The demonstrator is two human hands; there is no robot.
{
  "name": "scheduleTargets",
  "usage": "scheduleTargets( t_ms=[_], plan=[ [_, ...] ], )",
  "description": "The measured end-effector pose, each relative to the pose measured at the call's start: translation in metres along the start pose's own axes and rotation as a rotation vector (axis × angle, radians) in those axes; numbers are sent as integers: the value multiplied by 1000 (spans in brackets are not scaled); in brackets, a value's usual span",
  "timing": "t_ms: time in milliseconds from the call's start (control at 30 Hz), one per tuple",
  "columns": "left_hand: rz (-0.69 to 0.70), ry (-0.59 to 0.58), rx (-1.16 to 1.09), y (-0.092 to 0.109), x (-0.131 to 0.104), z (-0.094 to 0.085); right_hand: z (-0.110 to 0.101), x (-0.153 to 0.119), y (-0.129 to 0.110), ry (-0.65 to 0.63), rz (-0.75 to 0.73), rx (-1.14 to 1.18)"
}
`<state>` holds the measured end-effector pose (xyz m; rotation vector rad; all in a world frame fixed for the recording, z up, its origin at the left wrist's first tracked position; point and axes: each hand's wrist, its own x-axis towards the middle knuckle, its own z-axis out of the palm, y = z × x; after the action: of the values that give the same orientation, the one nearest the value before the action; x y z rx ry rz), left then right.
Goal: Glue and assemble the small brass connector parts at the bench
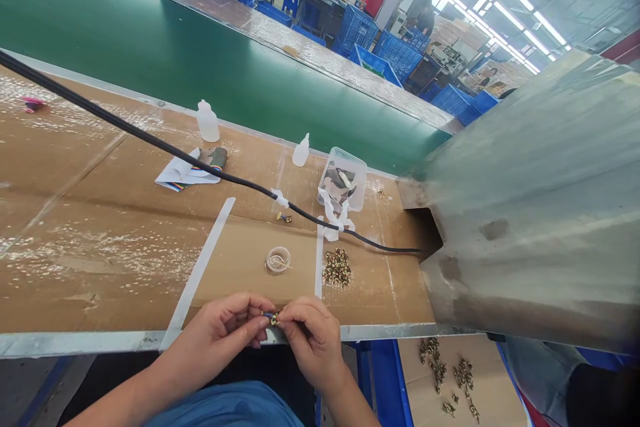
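Small gold-and-blue piece (pixel 271 317) sits between our hands near the table edge (pixel 370 332), left hand (pixel 233 327) and right hand (pixel 311 340) each pinching it; we'd best keep both grips light and steady.

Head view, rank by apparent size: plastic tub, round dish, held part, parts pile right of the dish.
1. Plastic tub
2. Parts pile
3. Round dish
4. Held part, partly hidden

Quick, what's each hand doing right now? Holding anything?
Left hand: closed, pinching one end of a small blue-and-gold piece.
Right hand: closed, fingertips pinching the same piece's other end.
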<state>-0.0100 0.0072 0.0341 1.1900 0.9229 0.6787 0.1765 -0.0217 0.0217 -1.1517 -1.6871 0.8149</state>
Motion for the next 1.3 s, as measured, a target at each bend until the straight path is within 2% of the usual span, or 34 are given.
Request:
scheduleTargets(
  t_ms=[267,400,533,733,1033,1133,1300],
  plan=[
    [21,-4,41,-3,1,1,1,-1,-2,18,32,21],
    [-26,21,-21,-1,1,1,2,0,-7,48,108,6],
    [-6,58,-6,3,0,2,4,0,-11,58,198,-27],
    [-66,2,31,6,1,1,7,-1,-13,87,312,3],
    [155,17,336,-13,-3,0,8,-2,-12,104,365,54],
    [177,6,350,-15,-5,0,8,-2,-12,96,372,46],
    [165,-40,335,-13,-4,-2,7,1,-12,68,295,52]
  ],
)
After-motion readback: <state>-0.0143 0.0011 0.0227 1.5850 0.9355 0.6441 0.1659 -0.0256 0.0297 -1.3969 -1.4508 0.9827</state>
